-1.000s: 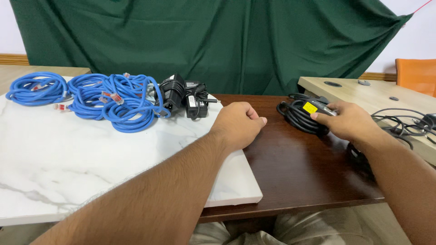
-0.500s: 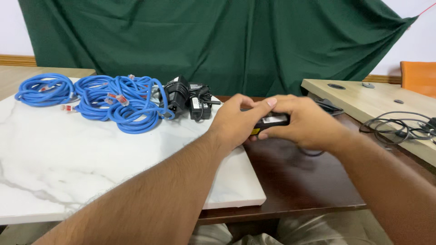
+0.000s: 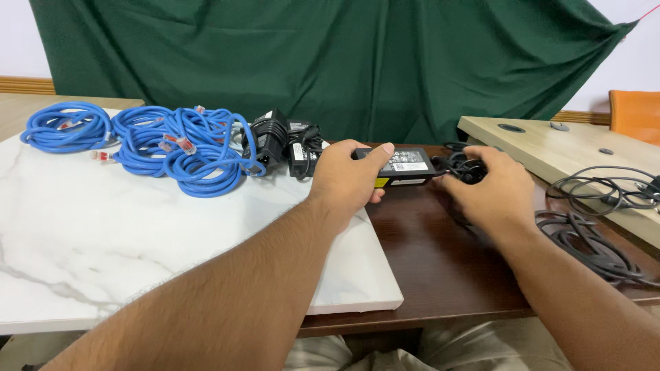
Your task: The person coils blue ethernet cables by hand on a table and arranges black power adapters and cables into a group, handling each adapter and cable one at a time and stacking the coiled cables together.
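Two bare forearms, uncovered from wrist to the frame's lower edge with no sleeve reaching them, are seen from a head-worn camera. The left hand and the right hand are ungloved, and no ring, watch or band is worn on either. Fine dark hair is shown along both arms. Short, unpainted nails are seen on the left hand's thumb and fingers. Light beige trousers are glimpsed at the bottom, below the forearms

Makeshift recording workspace: green backdrop cloth, marble slab, sorted cables.
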